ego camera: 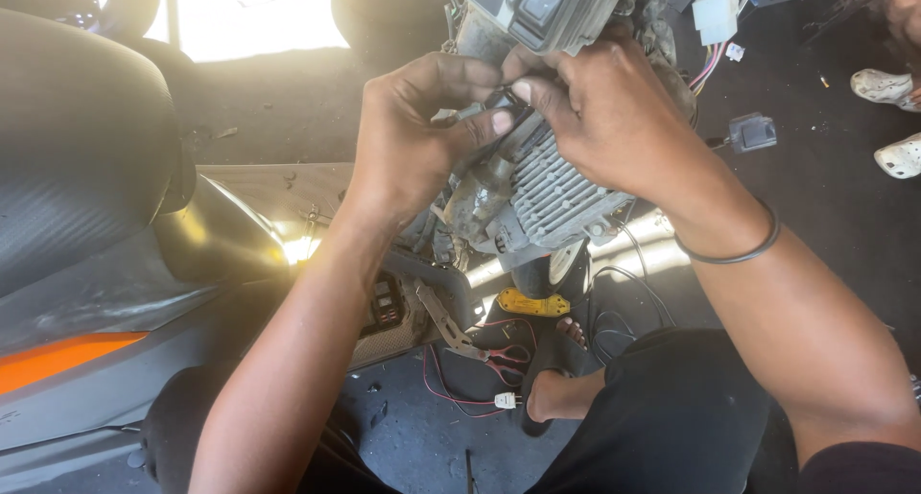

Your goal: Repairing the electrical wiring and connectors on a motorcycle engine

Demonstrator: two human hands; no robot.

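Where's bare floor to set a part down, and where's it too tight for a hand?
Free: dark floor right of the small black connector block, short of the white shoes; grey concrete below the red wire loop. Crowded: both the left hand and right hand pinch at the grey finned metal unit; cables and red-handled cutters clutter underneath.

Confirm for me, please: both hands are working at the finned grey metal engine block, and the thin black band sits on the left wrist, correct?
Not quite. The head view shows the thin black band on the right wrist, not the left. The rest holds: the left hand and right hand are both working at the finned grey metal engine block.
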